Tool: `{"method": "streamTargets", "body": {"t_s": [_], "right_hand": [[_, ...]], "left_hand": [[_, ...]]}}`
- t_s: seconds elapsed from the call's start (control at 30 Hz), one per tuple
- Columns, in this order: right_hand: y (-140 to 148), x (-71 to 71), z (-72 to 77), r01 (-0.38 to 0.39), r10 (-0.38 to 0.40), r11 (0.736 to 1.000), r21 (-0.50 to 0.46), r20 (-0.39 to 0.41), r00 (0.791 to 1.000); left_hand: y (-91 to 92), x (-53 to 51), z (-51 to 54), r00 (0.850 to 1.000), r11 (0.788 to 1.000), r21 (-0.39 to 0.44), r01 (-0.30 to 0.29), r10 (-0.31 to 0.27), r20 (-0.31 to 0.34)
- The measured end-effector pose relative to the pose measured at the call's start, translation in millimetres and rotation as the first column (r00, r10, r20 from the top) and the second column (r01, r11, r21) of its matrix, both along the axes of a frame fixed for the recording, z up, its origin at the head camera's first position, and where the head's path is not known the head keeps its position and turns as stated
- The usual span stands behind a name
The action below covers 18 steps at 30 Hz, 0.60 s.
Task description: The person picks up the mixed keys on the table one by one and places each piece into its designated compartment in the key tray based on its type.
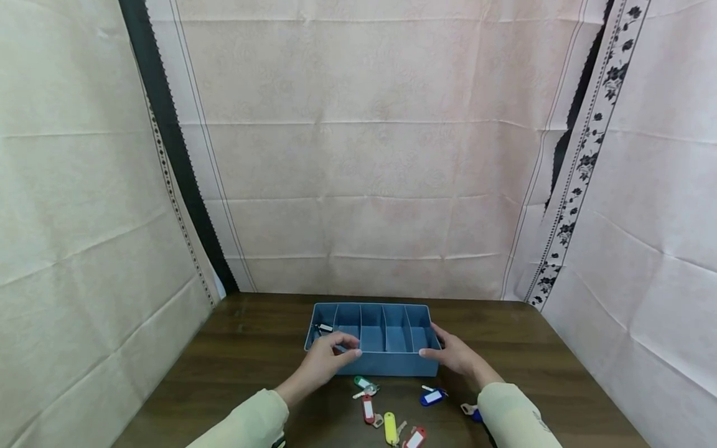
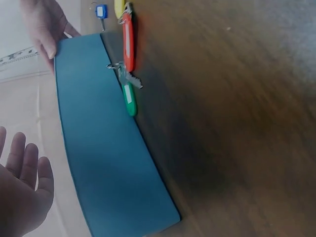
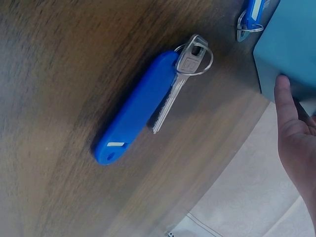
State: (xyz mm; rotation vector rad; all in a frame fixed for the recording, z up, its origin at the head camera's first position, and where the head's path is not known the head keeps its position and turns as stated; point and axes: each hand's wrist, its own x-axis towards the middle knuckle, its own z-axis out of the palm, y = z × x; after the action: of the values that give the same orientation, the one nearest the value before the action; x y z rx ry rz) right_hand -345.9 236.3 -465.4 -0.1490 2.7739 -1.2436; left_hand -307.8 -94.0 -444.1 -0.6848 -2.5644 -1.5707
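Note:
A blue compartment box (image 1: 386, 364) stands on the wooden table. Its leftmost compartment holds a dark key tag with a white label (image 1: 325, 328). My left hand (image 1: 323, 359) hovers over the box's front left rim, fingers loosely bent; I see nothing between them. At the right end, my right hand (image 1: 460, 357) grips the box corner, thumb on the front and fingers along the side. In front of the box lie keys with tags: a green tag (image 1: 362, 382), a red tag (image 1: 368, 409), a yellow tag (image 1: 389, 428), another red tag (image 1: 416, 438) and a blue tag (image 1: 432, 397).
A second blue key tag (image 3: 136, 108) with its key lies near my right forearm, partly hidden by the sleeve in the head view. The brown table (image 1: 252, 348) is enclosed by pale cloth (image 1: 358, 162) at the back and both sides.

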Motion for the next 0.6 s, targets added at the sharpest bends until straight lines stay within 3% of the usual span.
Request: {"method": "streamTargets", "body": {"t_s": [0.23,0.6], "right_hand": [[0,-0.5,0.7,0.001,-0.001,1.000,0.000,0.002,1.000],[0,1.3,-0.7,0.010,-0.009,1.000,-0.015,0.007,1.000]], "left_hand": [[2.2,2.9,-10.0,1.000,0.999,-0.039,0.008,-0.008,0.001],[8.8,9.3,-27.3,0.997,0.996,-0.074,0.057,-0.053,0.058]]}}
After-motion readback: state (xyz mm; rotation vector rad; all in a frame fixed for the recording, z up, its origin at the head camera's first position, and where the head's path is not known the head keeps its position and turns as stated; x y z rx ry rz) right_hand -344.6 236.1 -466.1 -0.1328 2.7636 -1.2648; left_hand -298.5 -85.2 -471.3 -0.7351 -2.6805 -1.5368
